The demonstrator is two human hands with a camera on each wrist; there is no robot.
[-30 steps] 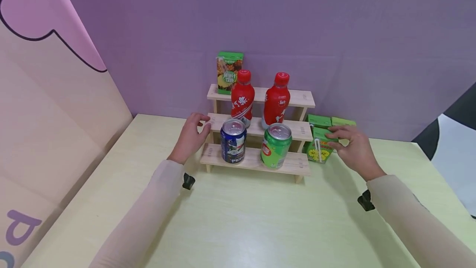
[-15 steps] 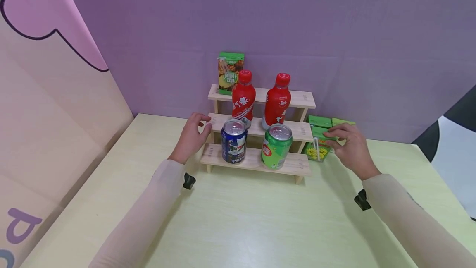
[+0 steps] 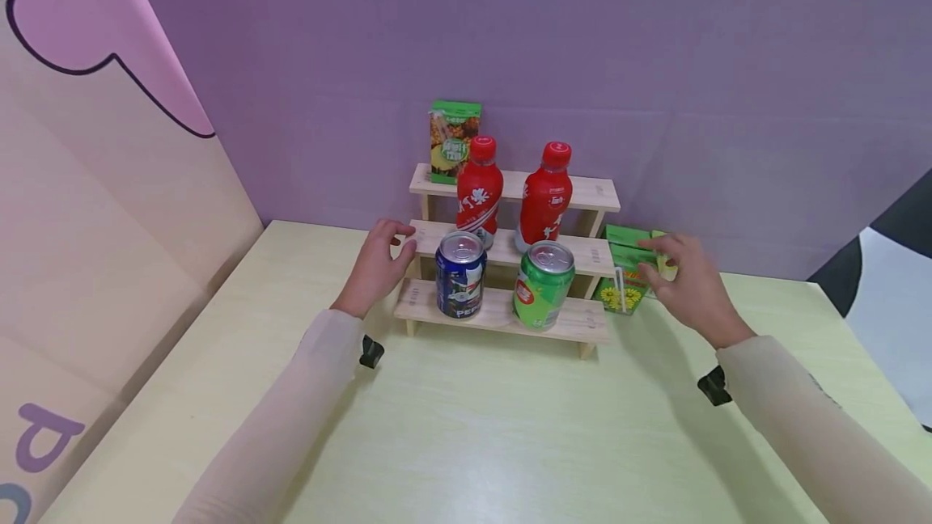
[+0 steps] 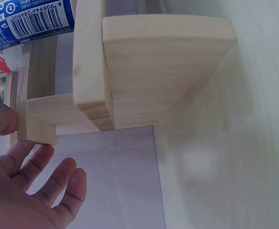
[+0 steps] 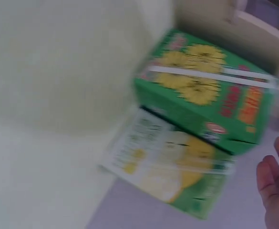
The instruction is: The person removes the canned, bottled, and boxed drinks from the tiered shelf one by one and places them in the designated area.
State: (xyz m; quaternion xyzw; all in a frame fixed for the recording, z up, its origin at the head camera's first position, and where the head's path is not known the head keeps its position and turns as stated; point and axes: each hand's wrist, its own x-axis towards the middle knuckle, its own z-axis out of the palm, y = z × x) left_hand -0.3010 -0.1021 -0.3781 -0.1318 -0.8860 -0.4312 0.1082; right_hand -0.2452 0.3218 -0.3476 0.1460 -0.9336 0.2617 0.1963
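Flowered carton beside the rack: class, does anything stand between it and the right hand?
Nothing visible does: the right wrist view shows only a gap between the right hand and the flowered carton. The yellow-green carton beside it and the rack lie outside that gap.

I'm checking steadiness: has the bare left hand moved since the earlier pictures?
No: in the head view, the left hand stays at the left end of the pale wooden three-tier shelf.
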